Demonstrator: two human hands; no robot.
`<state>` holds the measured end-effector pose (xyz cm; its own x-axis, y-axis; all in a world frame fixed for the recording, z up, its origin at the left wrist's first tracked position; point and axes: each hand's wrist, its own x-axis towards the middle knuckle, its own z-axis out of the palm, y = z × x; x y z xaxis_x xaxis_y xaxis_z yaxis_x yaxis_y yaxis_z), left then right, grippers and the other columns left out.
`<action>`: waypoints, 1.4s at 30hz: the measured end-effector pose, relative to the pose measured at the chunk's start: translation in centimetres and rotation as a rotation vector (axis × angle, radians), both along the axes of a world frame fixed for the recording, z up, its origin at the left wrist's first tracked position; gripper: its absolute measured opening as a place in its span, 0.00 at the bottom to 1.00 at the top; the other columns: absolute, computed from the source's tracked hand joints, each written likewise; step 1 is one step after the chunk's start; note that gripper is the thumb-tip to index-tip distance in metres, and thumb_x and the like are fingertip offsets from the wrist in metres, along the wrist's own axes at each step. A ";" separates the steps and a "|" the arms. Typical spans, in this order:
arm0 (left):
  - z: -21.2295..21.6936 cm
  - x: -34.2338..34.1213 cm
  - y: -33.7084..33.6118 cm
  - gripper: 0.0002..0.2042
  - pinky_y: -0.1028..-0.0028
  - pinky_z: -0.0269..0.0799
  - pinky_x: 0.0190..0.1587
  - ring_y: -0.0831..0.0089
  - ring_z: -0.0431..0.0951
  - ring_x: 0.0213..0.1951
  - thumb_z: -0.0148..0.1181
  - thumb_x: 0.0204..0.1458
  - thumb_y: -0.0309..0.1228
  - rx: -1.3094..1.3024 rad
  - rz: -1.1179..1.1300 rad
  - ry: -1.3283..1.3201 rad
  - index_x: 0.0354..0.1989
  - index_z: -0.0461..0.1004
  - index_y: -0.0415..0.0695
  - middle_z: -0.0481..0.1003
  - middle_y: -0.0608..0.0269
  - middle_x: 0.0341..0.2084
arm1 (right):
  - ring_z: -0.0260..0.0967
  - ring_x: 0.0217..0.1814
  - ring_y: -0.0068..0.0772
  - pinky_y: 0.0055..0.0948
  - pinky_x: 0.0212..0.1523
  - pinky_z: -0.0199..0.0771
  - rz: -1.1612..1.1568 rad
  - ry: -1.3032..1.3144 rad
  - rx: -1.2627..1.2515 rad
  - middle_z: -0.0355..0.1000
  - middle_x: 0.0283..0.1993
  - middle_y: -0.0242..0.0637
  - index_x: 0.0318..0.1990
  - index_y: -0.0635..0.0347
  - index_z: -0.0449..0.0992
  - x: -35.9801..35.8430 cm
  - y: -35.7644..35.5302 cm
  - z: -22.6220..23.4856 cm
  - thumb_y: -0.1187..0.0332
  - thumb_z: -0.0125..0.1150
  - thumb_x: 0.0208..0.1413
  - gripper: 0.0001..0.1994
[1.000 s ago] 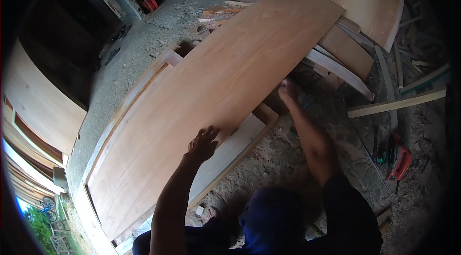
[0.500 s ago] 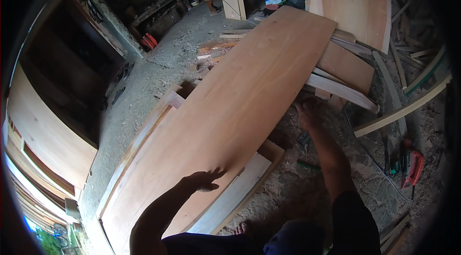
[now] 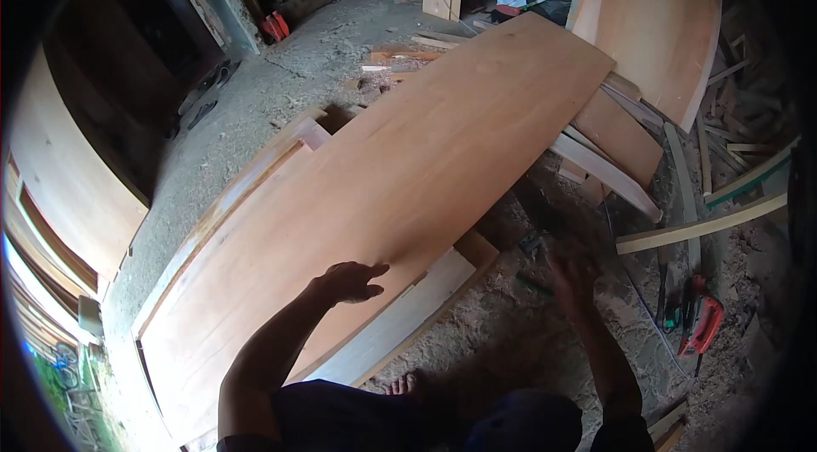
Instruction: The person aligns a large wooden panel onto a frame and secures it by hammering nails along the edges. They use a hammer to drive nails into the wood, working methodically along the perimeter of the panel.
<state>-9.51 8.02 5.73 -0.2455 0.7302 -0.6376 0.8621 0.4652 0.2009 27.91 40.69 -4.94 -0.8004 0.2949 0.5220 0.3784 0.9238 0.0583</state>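
1. left hand (image 3: pixel 351 280): lies palm down on the large plywood sheet (image 3: pixel 408 188), near its closer long edge, fingers spread and flat; it grips nothing. the flat press appears meant to steady the sheet rather than lift it.
2. right hand (image 3: pixel 572 269): blurred, held off the sheet over the sawdust floor (image 3: pixel 511 333), just beside the sheet's near edge. whether it is open or curled cannot be told; nothing is seen in it.
3. plywood sheet: lies flat and diagonal across the view, resting on a pale board (image 3: pixel 400 316) and a wooden frame (image 3: pixel 255 175) that show at its edges, so it sits raised clear of the floor.
4. beyond the sheet's far end: loose timber strips (image 3: pixel 608 171) and a second curved-looking panel (image 3: pixel 659 18) leaning upright.
5. right side: a long batten (image 3: pixel 702 226) lies on the floor, well apart from the sheet; red-handled tools (image 3: pixel 702 324) lie near it, within the right arm's side.
6. a bare foot (image 3: pixel 404 384) shows below the sheet's edge.
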 end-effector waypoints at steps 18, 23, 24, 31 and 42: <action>-13.4 -15.3 9.8 0.30 0.53 0.44 0.73 0.57 0.50 0.74 0.47 0.61 0.46 0.707 0.542 0.437 0.71 0.58 0.52 0.54 0.60 0.73 | 0.72 0.44 0.39 0.33 0.45 0.72 -0.398 -0.209 -0.814 0.73 0.49 0.44 0.67 0.62 0.63 15.4 -12.8 17.9 0.68 0.54 0.64 0.24; -13.5 -19.4 12.0 0.30 0.53 0.41 0.74 0.58 0.49 0.75 0.49 0.60 0.44 0.759 0.652 0.459 0.72 0.57 0.52 0.53 0.61 0.74 | 0.67 0.38 0.22 0.27 0.41 0.71 0.041 0.596 -1.557 0.68 0.52 0.35 0.72 0.64 0.53 1.9 -7.8 20.6 0.60 0.63 0.60 0.37; -13.5 -20.8 11.9 0.31 0.53 0.40 0.74 0.59 0.48 0.75 0.51 0.59 0.43 0.748 0.670 0.467 0.72 0.57 0.53 0.53 0.62 0.74 | 0.66 0.37 0.20 0.26 0.40 0.71 0.088 0.644 -1.559 0.68 0.51 0.35 0.73 0.64 0.51 -1.6 -6.9 21.2 0.59 0.63 0.60 0.39; -13.1 -27.0 14.4 0.25 0.35 0.34 0.70 0.68 0.51 0.74 0.50 0.60 0.36 0.713 0.898 0.542 0.68 0.62 0.56 0.57 0.70 0.71 | 0.62 0.31 0.18 0.24 0.33 0.67 0.338 0.601 -1.482 0.68 0.35 0.31 0.71 0.67 0.53 -19.2 -3.7 20.2 0.67 0.59 0.61 0.33; -13.9 -29.8 15.9 0.26 0.40 0.37 0.71 0.67 0.50 0.74 0.51 0.61 0.41 0.622 1.057 0.700 0.69 0.61 0.62 0.55 0.75 0.73 | 0.76 0.55 0.50 0.39 0.52 0.77 0.224 0.084 -1.067 0.73 0.57 0.54 0.62 0.70 0.69 -23.9 -6.7 14.6 0.60 0.59 0.62 0.26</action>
<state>-39.26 23.97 -8.17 -0.9734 0.1183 0.1962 0.1731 0.9406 0.2920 4.06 33.97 9.62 -0.8661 0.4801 0.1393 0.1609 0.5315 -0.8316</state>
